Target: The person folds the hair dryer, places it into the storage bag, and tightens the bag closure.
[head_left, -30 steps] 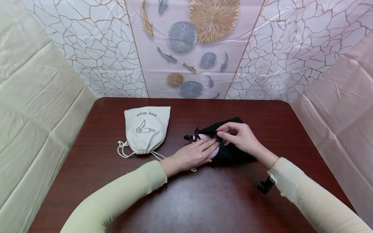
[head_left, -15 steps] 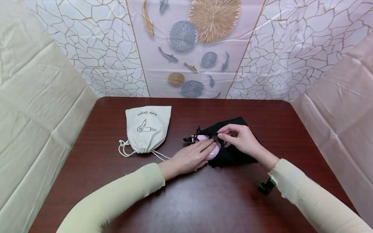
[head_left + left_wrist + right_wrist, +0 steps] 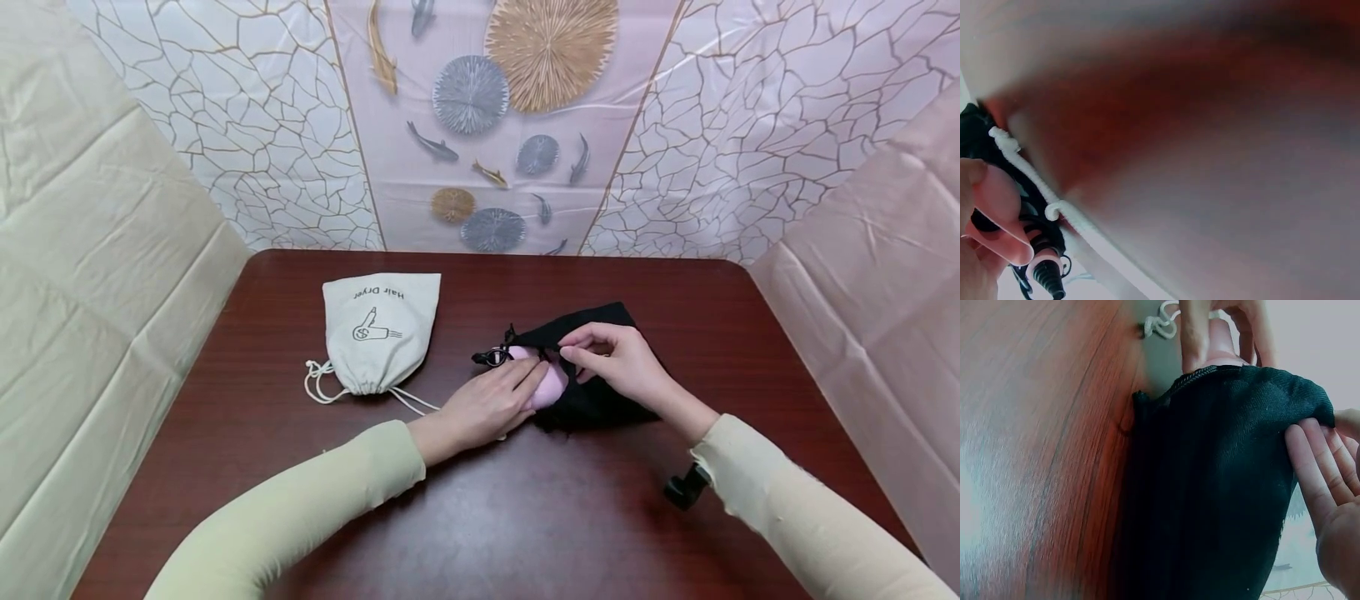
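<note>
A pink hair dryer (image 3: 551, 388) with a black cord (image 3: 1047, 276) lies partly inside the mouth of a black cloth bag (image 3: 596, 404). My left hand (image 3: 487, 406) holds the dryer from the left, its thumb and fingers on either side of it in the right wrist view. The bag's rim is pinched by my right hand (image 3: 621, 360), thumb on one side of the cloth and fingers (image 3: 1313, 462) on the other. How far the dryer reaches into the bag is hidden by the cloth.
Left of the hands lies a cream drawstring bag (image 3: 382, 333) printed "Hair Dryer", its white cords (image 3: 408, 400) trailing toward my left hand. A black cord loop (image 3: 491, 357) sticks out beside the dryer. Everything rests on a dark red-brown table (image 3: 510, 517).
My left hand has drawn back a little to the left, and more of the pink dryer shows. The right hand keeps its pinch on the bag's rim, almost still.
</note>
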Demonstrator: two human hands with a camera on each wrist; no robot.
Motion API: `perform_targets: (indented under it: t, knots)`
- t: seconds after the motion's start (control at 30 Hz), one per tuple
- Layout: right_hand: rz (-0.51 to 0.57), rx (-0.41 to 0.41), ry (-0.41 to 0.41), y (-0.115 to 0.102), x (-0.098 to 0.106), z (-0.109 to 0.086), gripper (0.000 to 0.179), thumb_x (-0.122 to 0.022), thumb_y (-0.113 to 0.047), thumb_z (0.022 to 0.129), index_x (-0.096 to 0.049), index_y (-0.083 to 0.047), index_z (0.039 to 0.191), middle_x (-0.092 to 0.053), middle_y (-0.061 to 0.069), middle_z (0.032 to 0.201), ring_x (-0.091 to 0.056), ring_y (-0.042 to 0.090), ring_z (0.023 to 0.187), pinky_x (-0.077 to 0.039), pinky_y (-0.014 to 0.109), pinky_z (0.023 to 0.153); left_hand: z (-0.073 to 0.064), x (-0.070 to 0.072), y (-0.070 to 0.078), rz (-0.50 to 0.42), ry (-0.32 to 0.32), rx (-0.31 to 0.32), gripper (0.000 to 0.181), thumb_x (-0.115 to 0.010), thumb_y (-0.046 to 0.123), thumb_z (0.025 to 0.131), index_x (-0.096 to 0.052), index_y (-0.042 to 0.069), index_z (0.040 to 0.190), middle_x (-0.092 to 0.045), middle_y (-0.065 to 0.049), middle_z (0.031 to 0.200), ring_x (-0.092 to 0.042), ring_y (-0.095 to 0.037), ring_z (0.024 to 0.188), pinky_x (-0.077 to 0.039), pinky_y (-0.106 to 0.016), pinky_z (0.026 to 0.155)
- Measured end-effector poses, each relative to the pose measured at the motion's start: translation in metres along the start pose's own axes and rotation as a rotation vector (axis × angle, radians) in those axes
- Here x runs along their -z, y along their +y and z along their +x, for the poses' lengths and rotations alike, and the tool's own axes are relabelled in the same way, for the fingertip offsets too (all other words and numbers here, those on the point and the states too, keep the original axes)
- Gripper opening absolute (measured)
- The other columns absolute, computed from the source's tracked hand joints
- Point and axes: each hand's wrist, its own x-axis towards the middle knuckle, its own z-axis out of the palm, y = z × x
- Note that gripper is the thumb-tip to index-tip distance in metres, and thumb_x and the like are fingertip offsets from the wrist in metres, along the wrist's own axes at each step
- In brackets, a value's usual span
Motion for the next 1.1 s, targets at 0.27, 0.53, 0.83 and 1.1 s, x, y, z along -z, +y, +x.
perform_targets:
  t: [0.27, 0.53, 0.83, 1.1]
  knots:
    - [0.044, -0.003, 0.005, -0.002, -0.001, -0.001, 0.018, -0.073, -0.002, 0.099, -0.074, 0.009, 0.113, -0.075, 0.025, 0.103, -0.074, 0.015, 0.073, -0.066, 0.039, 0.066, 0.011, 0.001, 0.004, -0.002, 0.004, -0.007, 0.060, -0.069, 0.023, 0.103, -0.051, -0.009, 0.151, -0.057, -0.024, 0.150, -0.057, -0.035, 0.138, -0.044, -0.041, 0.119]
    - [0.051, -0.004, 0.000, -0.003, -0.002, -0.002, 0.017, -0.073, -0.002, 0.100, -0.074, 0.008, 0.114, -0.075, 0.025, 0.101, -0.075, 0.016, 0.074, -0.066, 0.039, 0.067, 0.021, -0.008, 0.011, 0.174, 0.040, -0.004, 0.046, -0.066, 0.020, 0.102, -0.060, -0.005, 0.140, -0.065, -0.016, 0.136, -0.064, -0.028, 0.122, -0.050, -0.034, 0.111]
    - [0.019, -0.017, -0.001, 0.000, 0.001, -0.005, 0.020, -0.073, -0.005, 0.101, -0.074, 0.008, 0.115, -0.075, 0.024, 0.103, -0.076, 0.018, 0.075, -0.066, 0.039, 0.069, 0.012, 0.005, 0.007, -0.036, -0.121, 0.072, 0.074, -0.076, 0.034, 0.097, -0.050, -0.005, 0.154, -0.052, -0.021, 0.157, -0.057, -0.033, 0.140, -0.046, -0.040, 0.118]
    - [-0.006, -0.018, -0.005, 0.001, 0.003, -0.008, 0.020, -0.074, -0.008, 0.101, -0.075, 0.005, 0.115, -0.075, 0.019, 0.098, -0.077, 0.022, 0.072, -0.066, 0.039, 0.069, 0.004, 0.021, -0.022, -0.168, -0.086, 0.247, 0.061, -0.068, 0.035, 0.105, -0.055, 0.001, 0.153, -0.059, -0.018, 0.151, -0.060, -0.034, 0.137, -0.050, -0.044, 0.114]
